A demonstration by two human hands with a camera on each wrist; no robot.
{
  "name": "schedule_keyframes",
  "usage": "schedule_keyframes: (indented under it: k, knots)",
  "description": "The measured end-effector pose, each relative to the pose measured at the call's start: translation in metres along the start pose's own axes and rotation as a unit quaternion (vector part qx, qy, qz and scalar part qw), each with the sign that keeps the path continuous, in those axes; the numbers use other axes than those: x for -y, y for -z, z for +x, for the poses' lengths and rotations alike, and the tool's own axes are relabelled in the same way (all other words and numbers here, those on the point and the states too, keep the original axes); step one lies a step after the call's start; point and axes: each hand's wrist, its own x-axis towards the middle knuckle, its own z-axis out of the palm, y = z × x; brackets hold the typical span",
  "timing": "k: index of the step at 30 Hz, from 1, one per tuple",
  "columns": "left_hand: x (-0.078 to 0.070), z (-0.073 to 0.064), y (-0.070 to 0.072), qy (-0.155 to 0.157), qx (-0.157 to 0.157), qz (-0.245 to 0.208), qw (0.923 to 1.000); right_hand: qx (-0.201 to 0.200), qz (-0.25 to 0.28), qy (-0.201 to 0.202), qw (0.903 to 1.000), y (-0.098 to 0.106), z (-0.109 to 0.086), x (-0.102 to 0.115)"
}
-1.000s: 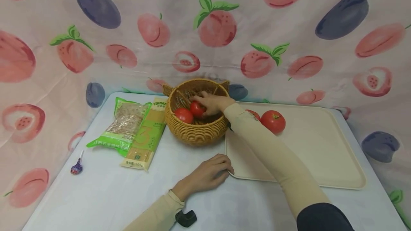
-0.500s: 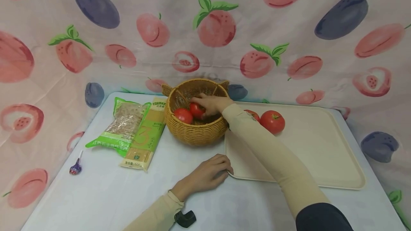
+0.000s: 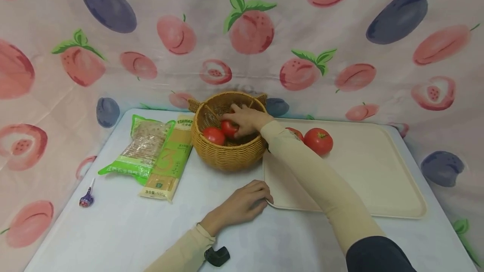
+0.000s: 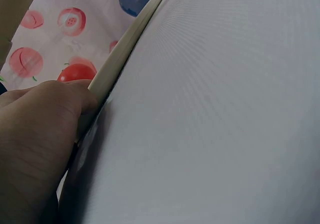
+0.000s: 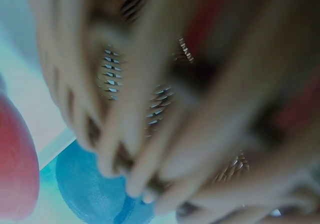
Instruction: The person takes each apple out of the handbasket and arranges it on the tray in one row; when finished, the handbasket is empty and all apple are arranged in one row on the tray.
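My right hand reaches down into a round wicker basket, its fingers curved over a tomato. A second tomato lies beside it on the left. Blurred wicker strands fill most of the right wrist view, hiding the fingers there. At the near left corner of a beige tray, my left hand grips the rim; the left wrist view also has this hand on the tray's edge. Two more tomatoes rest on the tray, one whole in view, the other partly behind my right sleeve.
Left of the basket lie a green-edged clear bag of brown contents and a flat green and yellow packet, overlapping. A lollipop is near the table's left edge. A fruit-print cloth hangs behind.
The whole head view has shifted slightly left. My right hand stays in the basket at the tomato, with a finger now raised a little. My left hand keeps its place at the tray corner.
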Motion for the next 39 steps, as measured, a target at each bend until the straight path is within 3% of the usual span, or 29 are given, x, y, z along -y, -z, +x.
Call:
schedule_keyframes:
  k: [7,20,29,39]
  knots:
    - [0.000,0.001,0.000,0.007,0.008,-0.011,0.9999,-0.048,-0.025,-0.001,0.9985,0.000,0.001,0.000]
    - [0.001,0.002,-0.001,0.011,0.002,-0.007,0.9999,-0.123,0.039,0.007,0.9916,0.005,-0.003,-0.002]
    - [-0.002,0.002,0.001,0.005,-0.003,-0.011,0.9999,-0.167,0.126,0.009,0.9777,0.004,-0.004,-0.004]
    - [0.000,0.001,-0.002,0.008,-0.002,-0.015,0.9999,-0.228,0.122,0.025,0.9656,0.006,-0.013,-0.004]
